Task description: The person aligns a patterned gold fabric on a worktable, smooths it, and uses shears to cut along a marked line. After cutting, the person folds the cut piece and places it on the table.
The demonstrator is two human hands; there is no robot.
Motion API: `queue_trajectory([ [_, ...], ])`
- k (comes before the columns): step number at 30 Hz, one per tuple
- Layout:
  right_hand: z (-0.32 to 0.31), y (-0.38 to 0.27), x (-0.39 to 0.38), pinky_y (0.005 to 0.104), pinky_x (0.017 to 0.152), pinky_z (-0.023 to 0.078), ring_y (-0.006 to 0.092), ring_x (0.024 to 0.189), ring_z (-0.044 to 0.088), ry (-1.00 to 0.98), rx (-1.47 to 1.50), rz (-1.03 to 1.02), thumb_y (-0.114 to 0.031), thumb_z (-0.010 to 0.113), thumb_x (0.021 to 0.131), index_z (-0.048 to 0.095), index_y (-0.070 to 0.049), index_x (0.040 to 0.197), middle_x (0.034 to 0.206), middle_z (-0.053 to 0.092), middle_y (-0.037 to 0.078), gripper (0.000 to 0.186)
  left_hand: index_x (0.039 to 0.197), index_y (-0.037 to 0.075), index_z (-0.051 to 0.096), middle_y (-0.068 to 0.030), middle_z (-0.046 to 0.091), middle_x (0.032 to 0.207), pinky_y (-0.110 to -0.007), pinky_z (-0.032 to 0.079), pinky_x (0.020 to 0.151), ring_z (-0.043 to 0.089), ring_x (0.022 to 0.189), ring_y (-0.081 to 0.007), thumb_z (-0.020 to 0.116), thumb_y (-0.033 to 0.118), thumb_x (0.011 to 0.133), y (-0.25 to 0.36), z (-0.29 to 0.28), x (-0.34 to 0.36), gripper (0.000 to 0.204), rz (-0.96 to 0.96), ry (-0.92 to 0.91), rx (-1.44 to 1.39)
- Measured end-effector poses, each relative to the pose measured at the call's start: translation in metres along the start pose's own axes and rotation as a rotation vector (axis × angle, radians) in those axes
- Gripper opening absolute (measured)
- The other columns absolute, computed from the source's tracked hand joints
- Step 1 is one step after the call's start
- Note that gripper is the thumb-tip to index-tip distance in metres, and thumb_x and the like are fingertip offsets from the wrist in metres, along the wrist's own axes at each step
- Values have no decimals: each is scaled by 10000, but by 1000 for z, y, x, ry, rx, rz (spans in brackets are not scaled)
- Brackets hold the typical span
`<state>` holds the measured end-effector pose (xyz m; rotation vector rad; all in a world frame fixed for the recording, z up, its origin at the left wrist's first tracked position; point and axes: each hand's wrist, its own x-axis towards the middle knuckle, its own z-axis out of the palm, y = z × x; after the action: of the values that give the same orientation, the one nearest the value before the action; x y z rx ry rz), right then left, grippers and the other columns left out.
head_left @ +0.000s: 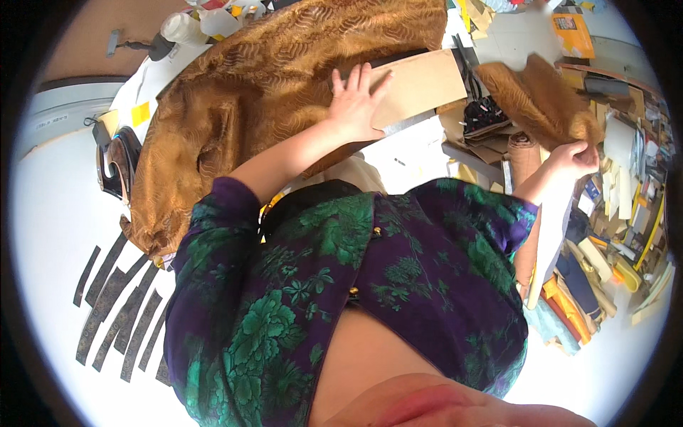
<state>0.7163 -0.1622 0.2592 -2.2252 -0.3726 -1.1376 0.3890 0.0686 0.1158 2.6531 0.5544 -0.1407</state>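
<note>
My left hand (356, 107) lies with fingers spread on the left part of a tan rectangular board (420, 78) and the brown fabric beside it. This large patterned, glossy fabric (242, 64) stretches across the work surface, with part of a metallic strip (413, 122) showing below the board. At the right, my right hand (576, 160) is closed on the lower corner of a separate brown fabric piece (533, 99), whose upper part is slightly blurred.
Scissors or similar dark tools (117, 164) sit at the left. Several dark patterned strips (110, 292) lie on a white surface lower left. A brown roll (523, 156) stands right of centre, beside piled offcuts, boards and rolls (619, 206). An orange packet (573, 35) is at the back right.
</note>
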Motion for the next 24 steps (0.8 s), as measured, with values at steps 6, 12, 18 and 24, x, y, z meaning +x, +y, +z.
queue_trajectory([
  [6,-13,67,-80,376,806,525,243,856,613,-160,54,-134,-48,641,899,475,18,1239,907,651,189,384,1540,232,238,-293,321,1374,-562,251,1046,317,1272,-418,842,465,539,-5,-12,11,1192,-26,-25,-96],
  [12,-28,60,-121,362,863,539,250,984,616,-296,390,338,7,604,926,445,7,1269,1157,583,196,378,1439,219,448,-180,499,1248,-451,330,1056,451,1216,-346,811,303,547,-66,-83,-28,967,-131,118,-555],
  [18,-18,9,-122,312,848,518,199,971,607,-333,506,234,-2,542,962,532,12,1257,1195,603,126,295,1414,53,458,-90,534,1344,-349,405,1023,498,1235,-225,696,193,688,-146,-203,-183,777,-247,491,-1196],
  [24,-29,-74,-142,240,791,479,124,904,594,-432,539,155,17,439,980,673,-9,1154,1117,681,72,292,1255,64,535,-126,591,1198,-490,437,967,556,1117,-314,653,266,746,-198,-214,-287,560,-864,1375,-1533],
])
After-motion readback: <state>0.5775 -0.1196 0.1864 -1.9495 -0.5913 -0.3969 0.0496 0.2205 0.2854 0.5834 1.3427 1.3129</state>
